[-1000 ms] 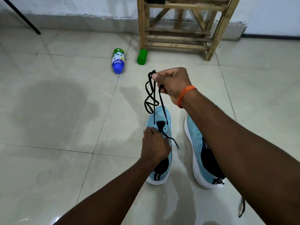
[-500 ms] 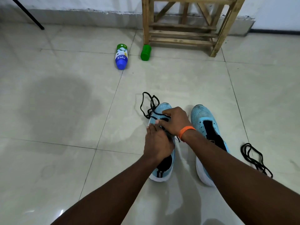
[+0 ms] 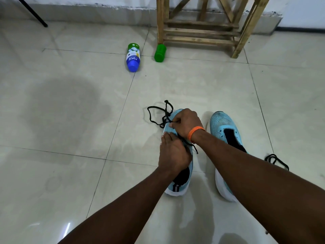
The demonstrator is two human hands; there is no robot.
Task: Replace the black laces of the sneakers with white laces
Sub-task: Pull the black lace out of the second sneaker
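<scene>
1. Two light-blue sneakers stand side by side on the tiled floor (image 3: 70,173), toes pointing away from the person.
2. The left hand (image 3: 173,154) lies on top of the left shoe (image 3: 177,185), its fingers bent over the upper and holding it down.
3. The right hand (image 3: 186,123) reaches across to the toe end of the same shoe and pinches a black lace (image 3: 156,113) between thumb and fingers.
4. That lace loops loosely onto the floor beyond the toe, and a strand of it runs back under the right wrist.
5. An orange band (image 3: 194,132) sits on the right wrist.
6. The right shoe (image 3: 223,127) has open eyelets and a dark tongue, and the right forearm crosses over its heel.
7. A second lace (image 3: 276,160), also black, lies coiled on the floor just to the right of that shoe.
8. Farther off, a blue bottle (image 3: 133,58) and a green bottle (image 3: 160,52) lie on the floor beside a wooden rack (image 3: 198,30).
</scene>
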